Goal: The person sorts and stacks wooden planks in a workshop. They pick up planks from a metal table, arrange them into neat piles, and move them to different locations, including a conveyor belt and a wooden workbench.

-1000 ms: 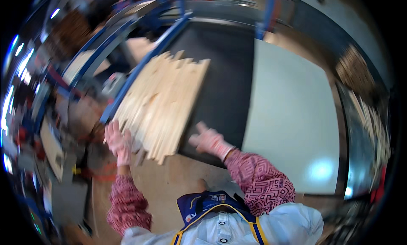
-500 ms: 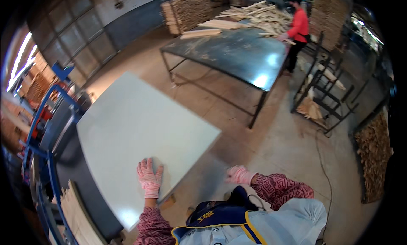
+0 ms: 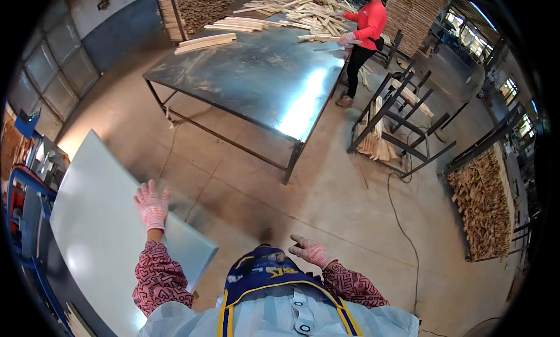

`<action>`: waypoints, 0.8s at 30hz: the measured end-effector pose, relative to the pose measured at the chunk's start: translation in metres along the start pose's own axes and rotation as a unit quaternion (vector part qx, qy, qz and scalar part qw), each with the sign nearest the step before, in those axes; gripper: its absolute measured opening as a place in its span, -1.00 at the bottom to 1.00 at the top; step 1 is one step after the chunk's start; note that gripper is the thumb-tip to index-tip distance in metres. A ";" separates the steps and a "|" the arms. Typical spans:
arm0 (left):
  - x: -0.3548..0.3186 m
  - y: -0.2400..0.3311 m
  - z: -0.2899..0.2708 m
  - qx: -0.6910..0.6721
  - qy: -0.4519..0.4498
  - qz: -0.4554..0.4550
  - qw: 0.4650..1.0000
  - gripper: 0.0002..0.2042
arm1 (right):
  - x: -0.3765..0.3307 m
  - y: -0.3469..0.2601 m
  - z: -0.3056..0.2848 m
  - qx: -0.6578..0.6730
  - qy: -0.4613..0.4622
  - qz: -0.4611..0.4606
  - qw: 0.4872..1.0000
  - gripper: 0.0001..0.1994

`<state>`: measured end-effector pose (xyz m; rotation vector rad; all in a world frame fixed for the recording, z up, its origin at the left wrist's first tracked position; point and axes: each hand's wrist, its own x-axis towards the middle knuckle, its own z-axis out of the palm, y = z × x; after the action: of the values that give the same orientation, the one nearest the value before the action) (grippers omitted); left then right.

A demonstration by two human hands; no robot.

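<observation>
Where the blue frame [image 3: 26,220] stood at far left, a pale flat panel [image 3: 99,238] lay on it; left hand [image 3: 152,205], gloved, fingers spread, rested at the panel's right edge. Right hand [image 3: 311,252] hovered loosely open, clear of the panel. Rack [image 3: 483,205] at right held stacked wood strips. Since half a second earlier, the view had swung rightward.

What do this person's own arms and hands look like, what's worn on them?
Both hands wear knitted gloves in pink and white: left hand, right hand. Both forearms are covered by long dark-red sleeves with a fine pale geometric pattern.
</observation>
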<state>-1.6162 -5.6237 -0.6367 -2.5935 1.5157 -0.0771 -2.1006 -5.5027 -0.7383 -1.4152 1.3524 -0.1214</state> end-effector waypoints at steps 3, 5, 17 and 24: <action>0.027 0.018 -0.005 0.014 -0.012 -0.043 0.999 -0.26 | 0.033 0.039 -0.033 0.038 0.085 -0.018 0.996 -0.31; 0.042 0.046 -0.010 0.031 -0.015 -0.038 0.999 -0.27 | 0.045 0.032 -0.075 0.004 0.061 0.037 0.997 -0.30; 0.008 0.498 0.051 -0.153 -0.210 0.324 0.910 -0.27 | 0.147 0.111 -0.287 0.015 0.041 0.097 0.994 -0.28; 0.057 0.655 0.022 -0.175 -0.301 0.265 0.899 -0.30 | 0.216 0.200 -0.495 0.078 0.080 0.112 0.987 -0.32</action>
<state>-2.1505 -5.9885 -0.7532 -1.9883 2.0006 1.0301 -2.4996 -5.9092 -0.8220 -1.1346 1.5894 -0.1902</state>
